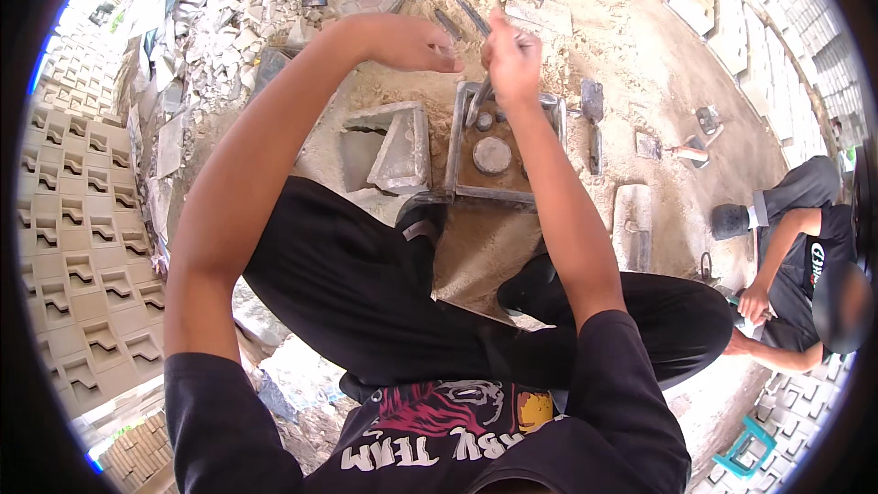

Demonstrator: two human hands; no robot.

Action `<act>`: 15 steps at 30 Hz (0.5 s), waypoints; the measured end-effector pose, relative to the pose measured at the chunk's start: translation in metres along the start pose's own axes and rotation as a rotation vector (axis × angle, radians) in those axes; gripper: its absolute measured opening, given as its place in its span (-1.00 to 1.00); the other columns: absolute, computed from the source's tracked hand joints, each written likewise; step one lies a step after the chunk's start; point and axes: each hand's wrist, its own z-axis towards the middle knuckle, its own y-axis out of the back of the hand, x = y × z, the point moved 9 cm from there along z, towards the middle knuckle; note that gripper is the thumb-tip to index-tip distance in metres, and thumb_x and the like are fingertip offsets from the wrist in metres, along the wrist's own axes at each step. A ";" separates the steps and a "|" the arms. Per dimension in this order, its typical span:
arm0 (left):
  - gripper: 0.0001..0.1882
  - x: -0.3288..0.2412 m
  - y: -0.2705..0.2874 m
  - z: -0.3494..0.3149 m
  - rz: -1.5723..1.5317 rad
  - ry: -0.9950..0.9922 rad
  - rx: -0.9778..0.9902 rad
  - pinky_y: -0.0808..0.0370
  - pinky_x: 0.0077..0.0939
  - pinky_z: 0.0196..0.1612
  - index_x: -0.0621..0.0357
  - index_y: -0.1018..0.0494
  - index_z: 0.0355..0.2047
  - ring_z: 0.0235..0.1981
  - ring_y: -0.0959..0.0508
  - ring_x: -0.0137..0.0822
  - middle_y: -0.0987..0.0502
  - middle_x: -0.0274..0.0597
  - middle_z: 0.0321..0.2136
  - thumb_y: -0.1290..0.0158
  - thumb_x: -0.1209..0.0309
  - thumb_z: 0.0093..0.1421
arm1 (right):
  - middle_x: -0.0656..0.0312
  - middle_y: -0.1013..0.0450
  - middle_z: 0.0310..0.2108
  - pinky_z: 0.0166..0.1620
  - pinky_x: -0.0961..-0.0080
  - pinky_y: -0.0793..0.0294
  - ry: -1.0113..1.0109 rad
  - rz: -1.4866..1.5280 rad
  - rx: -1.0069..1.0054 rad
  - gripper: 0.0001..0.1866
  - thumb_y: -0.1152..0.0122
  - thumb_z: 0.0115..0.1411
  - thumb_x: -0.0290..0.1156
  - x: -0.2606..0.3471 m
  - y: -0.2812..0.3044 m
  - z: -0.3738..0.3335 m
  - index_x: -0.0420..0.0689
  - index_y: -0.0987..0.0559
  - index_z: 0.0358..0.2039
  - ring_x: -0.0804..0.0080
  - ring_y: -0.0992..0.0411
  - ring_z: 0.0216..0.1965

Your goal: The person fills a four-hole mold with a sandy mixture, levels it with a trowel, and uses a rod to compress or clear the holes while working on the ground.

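My right hand (514, 59) is closed round a narrow metal tool (477, 108), whose lower end reaches into a square metal mould frame (451, 151). Inside the frame lie brown sandy material, a round grey disc (492, 155) and a smaller round piece (484, 121). My left hand (416, 42) hovers above the far left corner of the frame, fingers curled in; whatever they may hold is hidden. Left of the frame sits a grey box-shaped concrete block (402, 151) with a slanted inner wall. A sand-covered board (485, 256) lies between my legs, in front of the frame.
Broken rubble (238, 32) is heaped at the far left, beside stacked patterned blocks (78, 247). Right of the frame lie a dark trowel-like tool (593, 105) and a float (631, 220). Another person (796, 256) sits at the right, near a teal stool (745, 448).
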 end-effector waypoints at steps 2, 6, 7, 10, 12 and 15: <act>-0.48 -0.007 0.002 0.009 0.001 -0.029 0.017 -0.38 -0.26 0.04 0.06 -0.47 -0.04 -0.05 -0.49 -0.12 -0.52 -0.07 -0.11 0.09 -0.10 0.29 | 0.38 -0.14 -0.87 -0.67 0.56 0.06 -0.051 -0.045 0.012 -0.38 -0.14 0.28 -0.14 -0.015 0.007 0.012 0.01 -0.20 -0.88 0.64 -0.02 -0.80; -0.50 0.003 -0.005 0.007 0.003 -0.040 0.028 -0.38 -0.27 0.02 0.06 -0.46 -0.03 -0.07 -0.50 -0.14 -0.53 -0.07 -0.13 0.10 -0.06 0.30 | 0.40 -0.15 -0.87 -0.66 0.58 0.06 -0.034 0.001 0.048 -0.39 -0.15 0.27 -0.15 0.018 -0.007 -0.016 0.04 -0.20 -0.89 0.66 -0.03 -0.81; -0.51 0.001 -0.003 0.006 0.007 -0.046 0.015 -0.39 -0.28 0.01 0.05 -0.46 -0.03 -0.09 -0.50 -0.14 -0.53 -0.07 -0.14 0.11 -0.05 0.31 | 0.44 -0.12 -0.88 -0.65 0.59 0.07 0.012 0.067 0.115 -0.38 -0.15 0.27 -0.15 0.011 -0.011 -0.021 0.05 -0.17 -0.90 0.66 0.00 -0.81; -0.54 -0.006 0.003 0.009 0.008 -0.050 -0.002 -0.39 -0.28 0.00 0.05 -0.46 -0.02 -0.12 -0.51 -0.16 -0.54 -0.07 -0.18 0.11 -0.02 0.31 | 0.48 -0.14 -0.85 -0.62 0.56 0.02 -0.091 -0.131 0.110 -0.37 -0.11 0.30 -0.15 -0.013 -0.012 -0.003 -0.06 -0.25 -0.90 0.71 -0.02 -0.75; -0.54 0.003 -0.002 0.009 0.040 -0.020 0.013 -0.39 -0.29 0.00 0.05 -0.45 -0.02 -0.12 -0.51 -0.16 -0.54 -0.08 -0.16 0.11 -0.01 0.31 | 0.49 -0.13 -0.84 -0.61 0.56 0.01 -0.056 -0.051 0.144 -0.38 -0.11 0.31 -0.17 0.001 -0.017 -0.003 -0.07 -0.24 -0.88 0.71 0.00 -0.73; -0.54 0.002 0.001 0.003 0.001 0.007 0.047 -0.39 -0.30 -0.01 0.06 -0.45 -0.02 -0.11 -0.51 -0.17 -0.54 -0.08 -0.14 0.11 -0.01 0.31 | 0.49 -0.15 -0.83 -0.60 0.57 -0.02 0.027 0.088 0.175 -0.40 -0.14 0.28 -0.17 0.008 -0.020 -0.017 -0.09 -0.29 -0.88 0.70 -0.02 -0.72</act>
